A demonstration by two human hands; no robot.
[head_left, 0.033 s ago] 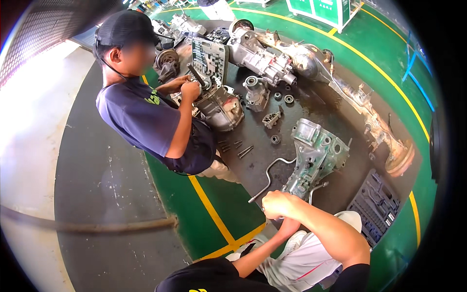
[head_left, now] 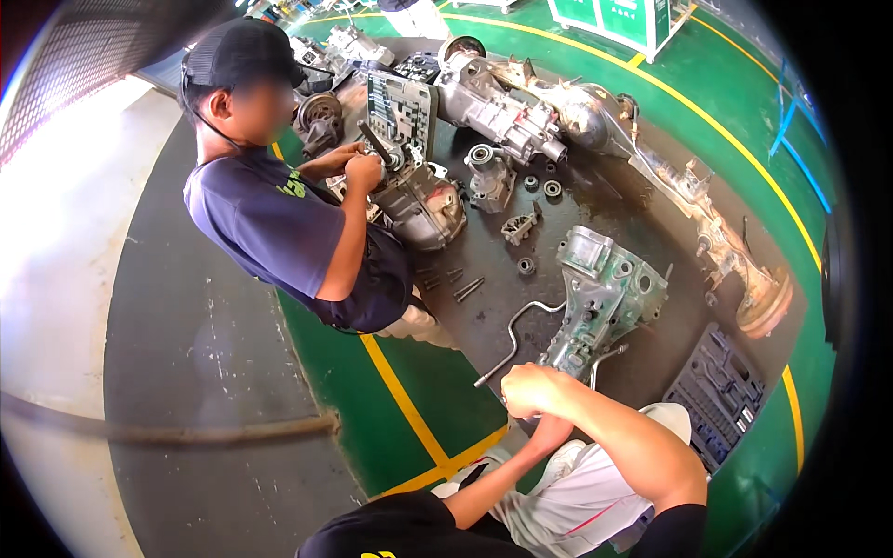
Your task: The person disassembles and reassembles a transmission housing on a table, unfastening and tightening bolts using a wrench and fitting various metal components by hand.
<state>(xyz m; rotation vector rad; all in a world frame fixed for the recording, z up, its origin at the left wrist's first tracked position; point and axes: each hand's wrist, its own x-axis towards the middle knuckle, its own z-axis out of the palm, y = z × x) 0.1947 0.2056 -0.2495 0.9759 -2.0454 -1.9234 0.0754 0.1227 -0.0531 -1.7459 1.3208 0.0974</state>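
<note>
Down on the black rubber mat (head_left: 484, 321), nothing visible has shifted against the matching picture from the same instant: hands, tools and parts sit in the same places, so the work reads as held mid-effort rather than moved along.

The right hand (head_left: 532, 391) is balled into a tight fist, fingers pressed together, apparently around the near end of a cranked wrench (head_left: 514, 337). Its bent steel rod runs up and away from the fist to the aluminium gearbox housing (head_left: 605, 288), which lies on the mat just beyond the hands. The left hand (head_left: 551, 433) sits tucked under the right wrist, mostly hidden. Whether it grips anything or lies loose, I cannot tell.

Judging by the unchanged pose, the wrench is probably under steady load or paused, with the fastener it works on neither freed nor seated.

Loose bolts (head_left: 465, 286) lie on the mat to the left of the housing. An open socket set case (head_left: 716, 395) sits to its right, near the person's knee. Farther back a long axle assembly (head_left: 707, 223) stretches across the mat.

Across the mat a co-worker in a dark blue shirt (head_left: 270, 228) crouches with both hands on a second gearbox (head_left: 423, 205), well apart from the housing.
</note>
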